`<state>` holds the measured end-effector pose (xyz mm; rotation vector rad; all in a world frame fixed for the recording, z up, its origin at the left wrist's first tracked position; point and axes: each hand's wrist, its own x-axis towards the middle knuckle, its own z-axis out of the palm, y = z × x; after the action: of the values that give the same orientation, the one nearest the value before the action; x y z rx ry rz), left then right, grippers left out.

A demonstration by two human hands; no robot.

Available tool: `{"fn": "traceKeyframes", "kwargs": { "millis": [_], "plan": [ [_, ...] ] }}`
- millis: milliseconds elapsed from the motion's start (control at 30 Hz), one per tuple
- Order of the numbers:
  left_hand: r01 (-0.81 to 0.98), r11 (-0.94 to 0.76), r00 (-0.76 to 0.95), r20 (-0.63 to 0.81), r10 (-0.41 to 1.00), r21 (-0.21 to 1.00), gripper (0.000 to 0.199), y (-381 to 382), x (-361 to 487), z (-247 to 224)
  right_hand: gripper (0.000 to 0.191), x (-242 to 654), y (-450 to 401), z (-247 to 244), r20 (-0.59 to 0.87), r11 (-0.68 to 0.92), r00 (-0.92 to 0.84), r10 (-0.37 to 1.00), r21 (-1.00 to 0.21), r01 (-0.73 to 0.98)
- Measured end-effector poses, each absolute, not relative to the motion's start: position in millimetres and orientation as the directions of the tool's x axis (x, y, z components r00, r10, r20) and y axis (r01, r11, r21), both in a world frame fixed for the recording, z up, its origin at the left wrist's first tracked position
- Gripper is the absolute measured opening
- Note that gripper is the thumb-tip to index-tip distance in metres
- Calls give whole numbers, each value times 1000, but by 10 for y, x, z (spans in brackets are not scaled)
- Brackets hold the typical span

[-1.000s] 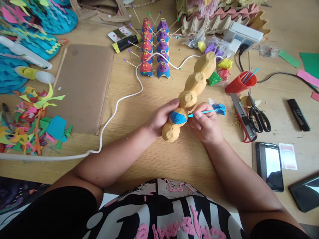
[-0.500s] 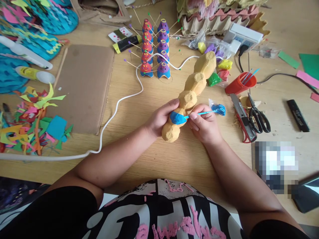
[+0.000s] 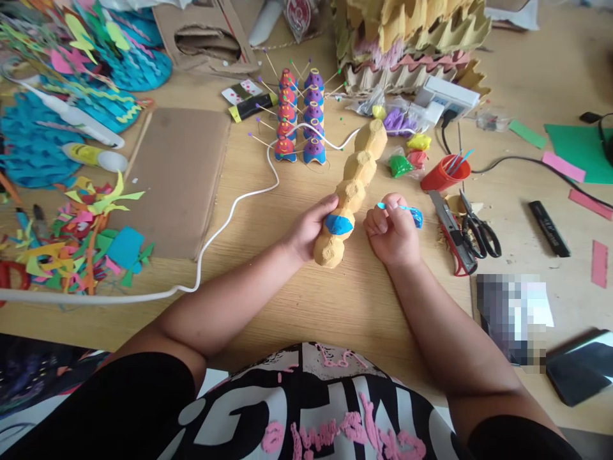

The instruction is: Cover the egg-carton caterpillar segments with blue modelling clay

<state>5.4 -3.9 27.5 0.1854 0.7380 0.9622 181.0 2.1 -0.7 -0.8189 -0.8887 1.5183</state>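
Observation:
My left hand (image 3: 310, 231) is wrapped round the lower part of a bumpy yellow egg-carton strip (image 3: 360, 167), which slants up to the right. A patch of blue clay (image 3: 339, 224) covers part of its second bump from the bottom. To the right, apart from the strip, my right hand (image 3: 393, 231) pinches a thin light-blue stick (image 3: 382, 206). Just behind those fingers lies a small bag of blue clay (image 3: 417, 218), partly hidden by the hand.
Red and purple decorated carton figures (image 3: 286, 115) stand at the back. A red cup (image 3: 446, 172), a cutter (image 3: 453, 236) and scissors (image 3: 479, 233) are at right. A white cable (image 3: 234, 207) crosses left of my hands, past brown cardboard (image 3: 179, 182) and paper scraps (image 3: 81, 243).
My right hand has drawn back from the strip with the stick, whose tip no longer touches the blue clay. My left hand still holds the strip. The whole view has shifted slightly.

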Motion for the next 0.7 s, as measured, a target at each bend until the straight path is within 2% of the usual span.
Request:
{"fn": "traceKeyframes", "kwargs": {
  "millis": [200, 333, 500, 700],
  "plan": [
    [-685, 574, 342, -497, 797, 449, 21, -6, 50, 207, 57, 1773, 46, -33, -28, -89, -139, 990, -886, -456],
    [-663, 575, 333, -499, 800, 480, 30, 15, 52, 164, 51, 1768, 69, -46, -25, -83, -139, 990, -898, -433],
    [-654, 537, 337, -431, 837, 532, 25, 32, 41, 141, 52, 1785, 97, -74, -26, -88, -144, 989, -891, -445],
    [-635, 518, 338, -397, 853, 573, 31, 49, 17, 120, 52, 1777, 115, -110, -7, -76, -156, 988, -891, -447]
  ]
}}
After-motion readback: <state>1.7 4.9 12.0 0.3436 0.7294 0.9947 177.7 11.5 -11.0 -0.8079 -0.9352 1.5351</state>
